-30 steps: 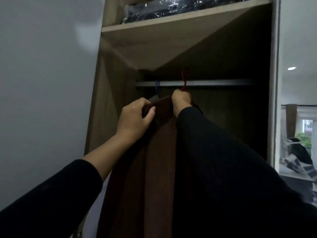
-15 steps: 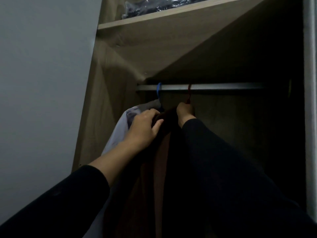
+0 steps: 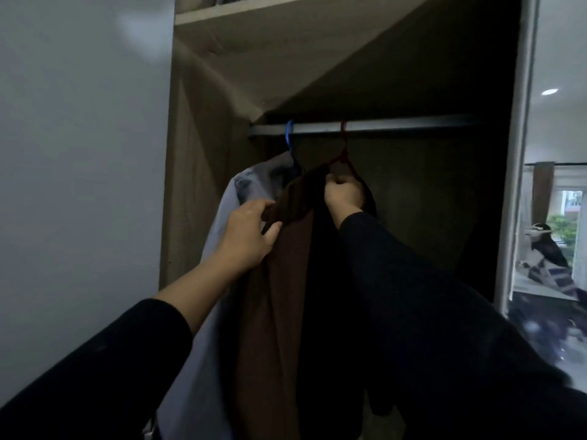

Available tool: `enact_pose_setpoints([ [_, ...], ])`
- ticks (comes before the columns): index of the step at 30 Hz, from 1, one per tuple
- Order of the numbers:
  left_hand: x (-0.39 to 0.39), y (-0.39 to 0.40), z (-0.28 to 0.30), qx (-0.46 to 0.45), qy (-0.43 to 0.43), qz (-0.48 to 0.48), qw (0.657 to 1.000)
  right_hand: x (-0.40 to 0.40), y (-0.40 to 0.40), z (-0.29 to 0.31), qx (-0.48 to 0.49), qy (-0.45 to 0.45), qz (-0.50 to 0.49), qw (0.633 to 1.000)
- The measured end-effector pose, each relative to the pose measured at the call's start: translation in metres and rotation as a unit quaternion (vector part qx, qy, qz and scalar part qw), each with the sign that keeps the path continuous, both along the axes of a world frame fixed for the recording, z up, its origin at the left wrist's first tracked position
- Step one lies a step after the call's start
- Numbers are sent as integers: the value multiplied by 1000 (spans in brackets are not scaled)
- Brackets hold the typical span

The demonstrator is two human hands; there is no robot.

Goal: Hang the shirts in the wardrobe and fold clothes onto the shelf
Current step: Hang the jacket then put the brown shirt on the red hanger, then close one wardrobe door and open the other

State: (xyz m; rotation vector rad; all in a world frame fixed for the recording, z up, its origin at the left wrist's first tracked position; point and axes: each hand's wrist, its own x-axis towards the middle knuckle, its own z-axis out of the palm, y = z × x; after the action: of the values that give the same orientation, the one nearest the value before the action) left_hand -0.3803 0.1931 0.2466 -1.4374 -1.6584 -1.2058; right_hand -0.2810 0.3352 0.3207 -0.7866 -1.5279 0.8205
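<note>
1. Position of the work: the brown shirt [image 3: 286, 281] hangs on a red hanger [image 3: 344, 154] whose hook sits over the wardrobe rail [image 3: 397, 124]. A pale grey shirt [image 3: 222, 249] on a blue hanger [image 3: 289, 138] hangs just beside it to the left, the two garments touching.

2. State of the hands: the left hand [image 3: 251, 236] pinches the brown shirt's shoulder edge between thumb and fingers. The right hand [image 3: 344, 193] is clenched at the collar, just under the neck of the red hanger; whether it grips cloth, hanger or both cannot be told.

3. Risk, hanger dislodged: the hook looks only shallowly seated on the rail. An upward or outward tug from the right hand could lift it off and drop the shirt.

4. Risk, shirt slipping: the left hand is pulling the shoulder sideways. If the cloth is drawn past the hanger's arm, the garment could slide off that side once both hands release.

5. Risk, neighbour disturbed: with the grey shirt pressed against the brown one, dragging the shoulder leftward could snag its fabric or shove the blue hanger along the rail.

6. Risk, poor visibility: the wardrobe interior is dark and the right sleeve [image 3: 428, 312] hides the far shoulder, so an uneven seat there could go unnoticed.

7. Outstanding: nothing folded onto the shelf [image 3: 241, 14] can be confirmed.
</note>
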Motion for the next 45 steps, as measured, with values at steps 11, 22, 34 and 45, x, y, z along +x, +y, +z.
enact_pose_setpoints([
  [11,5,-117,-71,-79,-79,100,989,34,-107,-81,86,-147,-90,981],
  [22,51,-270,-62,-19,-102,257,961,46,-233,-145,269,-232,44,934],
  [34,127,-444,-51,64,-15,502,862,71,-415,-232,503,-260,238,789],
  [45,108,-502,-33,-142,-175,433,873,56,-531,-224,667,-304,204,649],
])
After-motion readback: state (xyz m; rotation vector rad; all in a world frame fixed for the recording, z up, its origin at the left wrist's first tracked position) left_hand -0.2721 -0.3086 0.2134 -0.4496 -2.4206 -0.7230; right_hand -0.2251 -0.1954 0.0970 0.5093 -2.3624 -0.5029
